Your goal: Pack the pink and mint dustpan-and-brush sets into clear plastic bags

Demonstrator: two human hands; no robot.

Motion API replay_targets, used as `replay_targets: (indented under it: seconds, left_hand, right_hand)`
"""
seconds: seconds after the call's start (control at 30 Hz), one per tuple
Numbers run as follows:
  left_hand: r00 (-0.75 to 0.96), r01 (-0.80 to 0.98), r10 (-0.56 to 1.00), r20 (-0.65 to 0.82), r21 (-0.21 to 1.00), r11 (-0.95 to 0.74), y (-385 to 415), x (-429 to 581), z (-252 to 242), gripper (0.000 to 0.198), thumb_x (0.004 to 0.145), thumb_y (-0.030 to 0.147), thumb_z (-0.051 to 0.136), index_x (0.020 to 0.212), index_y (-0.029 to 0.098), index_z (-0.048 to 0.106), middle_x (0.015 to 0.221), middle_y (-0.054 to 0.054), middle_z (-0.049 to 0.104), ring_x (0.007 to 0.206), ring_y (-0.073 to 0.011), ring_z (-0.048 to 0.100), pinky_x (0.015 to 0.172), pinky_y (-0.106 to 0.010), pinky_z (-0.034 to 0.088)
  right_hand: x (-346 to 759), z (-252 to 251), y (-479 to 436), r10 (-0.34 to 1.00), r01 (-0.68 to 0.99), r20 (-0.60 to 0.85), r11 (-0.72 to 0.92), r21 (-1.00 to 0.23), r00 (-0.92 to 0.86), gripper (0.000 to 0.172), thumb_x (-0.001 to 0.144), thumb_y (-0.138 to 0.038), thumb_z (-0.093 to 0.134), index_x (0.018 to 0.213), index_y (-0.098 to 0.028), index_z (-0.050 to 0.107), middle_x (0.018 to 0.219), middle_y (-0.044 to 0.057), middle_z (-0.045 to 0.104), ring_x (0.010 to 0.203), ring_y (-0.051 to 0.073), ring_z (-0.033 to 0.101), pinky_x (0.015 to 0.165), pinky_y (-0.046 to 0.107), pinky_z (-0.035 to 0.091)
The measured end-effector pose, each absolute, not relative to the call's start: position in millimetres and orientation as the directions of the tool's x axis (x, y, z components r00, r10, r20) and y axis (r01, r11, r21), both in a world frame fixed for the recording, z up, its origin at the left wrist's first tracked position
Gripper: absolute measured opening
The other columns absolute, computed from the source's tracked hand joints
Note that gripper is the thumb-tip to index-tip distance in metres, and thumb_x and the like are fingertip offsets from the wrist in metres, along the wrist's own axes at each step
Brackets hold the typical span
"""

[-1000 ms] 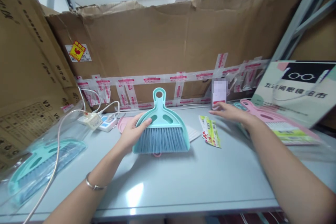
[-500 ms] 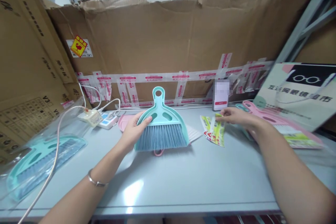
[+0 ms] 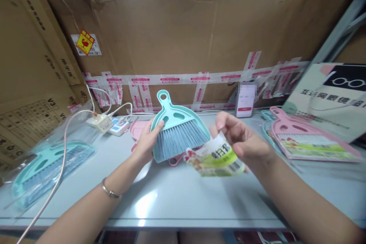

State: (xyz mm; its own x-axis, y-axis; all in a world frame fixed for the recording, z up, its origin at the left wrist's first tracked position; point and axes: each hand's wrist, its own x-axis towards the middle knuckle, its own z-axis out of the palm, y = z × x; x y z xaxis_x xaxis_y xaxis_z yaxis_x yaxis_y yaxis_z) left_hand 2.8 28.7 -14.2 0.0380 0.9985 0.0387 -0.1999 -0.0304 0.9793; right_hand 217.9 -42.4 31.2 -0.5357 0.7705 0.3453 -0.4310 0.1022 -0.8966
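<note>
My left hand (image 3: 148,139) grips a teal dustpan (image 3: 183,112) by its left side, thumb on the front. A matching hand brush with blue-grey bristles (image 3: 178,140) is nested in it, and the set tilts to the left above the table. Between the fingers of my right hand (image 3: 238,137) is a printed label card (image 3: 219,158), green and white with red pictures, blurred by motion. The card's left end is close to the bristles; whether they touch I cannot tell. Behind the dustpan lies a pink dustpan (image 3: 137,129), mostly hidden.
A bagged teal dustpan set (image 3: 48,167) lies at left under a white cable (image 3: 63,160). A power strip (image 3: 118,126) sits behind. At right are a pink dustpan set (image 3: 311,137), a phone (image 3: 245,101) and a paper bag (image 3: 323,95). A cardboard box (image 3: 183,34) walls the back.
My right hand has lifted the label card off the table and brought it left, towards the dustpan. The dustpan set in my left hand has tipped to the left.
</note>
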Motion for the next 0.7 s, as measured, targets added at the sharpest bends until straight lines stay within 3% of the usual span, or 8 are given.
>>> replay_targets:
  seconds: [0.13, 0.23, 0.3, 0.47, 0.7]
  left_hand:
    - [0.068, -0.209, 0.998, 0.014, 0.978, 0.000, 27.3, 4.7, -15.5, 0.048, 0.064, 0.041, 0.076, 0.104, 0.017, 0.065, 0.102, -0.008, 0.069, 0.095, -0.0250, 0.064, 0.081, -0.033, 0.049]
    - [0.114, -0.226, 0.993, -0.026, 0.973, 0.051, 23.3, 5.0, -12.4, 0.050, 0.064, 0.043, 0.076, 0.103, 0.016, 0.064, 0.091, -0.008, 0.070, 0.085, -0.0242, 0.066, 0.076, -0.033, 0.051]
    - [0.151, -0.275, 0.987, -0.055, 0.957, 0.095, 20.9, 5.0, -10.6, 0.051, 0.066, 0.045, 0.075, 0.108, 0.018, 0.062, 0.088, -0.006, 0.071, 0.079, -0.0234, 0.067, 0.073, -0.034, 0.052]
    - [0.172, -0.325, 0.980, -0.095, 0.934, 0.148, 20.1, 4.7, -10.3, 0.050, 0.069, 0.045, 0.072, 0.111, 0.022, 0.059, 0.095, -0.008, 0.071, 0.083, -0.0240, 0.069, 0.075, -0.036, 0.054]
    - [0.194, -0.198, 0.981, -0.001, 0.979, 0.041, 23.1, 0.9, -10.0, 0.050, 0.070, 0.046, 0.071, 0.113, 0.022, 0.058, 0.108, -0.009, 0.068, 0.098, -0.0259, 0.065, 0.082, -0.035, 0.052]
  right_hand:
    - [197.6, 22.2, -39.4, 0.789, -0.232, 0.231, 0.116, -0.966, -0.570, 0.020, 0.067, -0.030, 0.073, 0.081, -0.021, 0.062, 0.070, -0.003, 0.063, 0.047, 0.007, 0.059, 0.045, 0.019, 0.048]
    - [190.0, 9.9, -28.3, 0.919, -0.001, 0.117, 0.126, -0.992, -0.377, 0.012, 0.070, -0.026, 0.069, 0.077, -0.019, 0.061, 0.069, -0.003, 0.060, 0.056, 0.008, 0.060, 0.057, 0.023, 0.053]
    - [189.8, 0.2, -20.0, 0.963, 0.105, 0.081, 0.110, -0.988, -0.256, 0.012, 0.072, -0.028, 0.066, 0.080, -0.021, 0.060, 0.065, -0.005, 0.056, 0.057, 0.009, 0.057, 0.056, 0.025, 0.052]
    - [197.8, -11.4, -10.5, 0.966, 0.382, 0.238, 0.260, -0.887, -0.103, 0.014, 0.075, -0.030, 0.058, 0.085, -0.021, 0.060, 0.063, -0.004, 0.055, 0.054, 0.011, 0.053, 0.053, 0.027, 0.047]
    - [201.9, -5.3, -13.4, 0.913, 0.595, 0.394, 0.376, -0.710, -0.106, 0.016, 0.077, -0.028, 0.050, 0.086, -0.022, 0.062, 0.084, 0.003, 0.063, 0.067, 0.015, 0.055, 0.062, 0.030, 0.044]
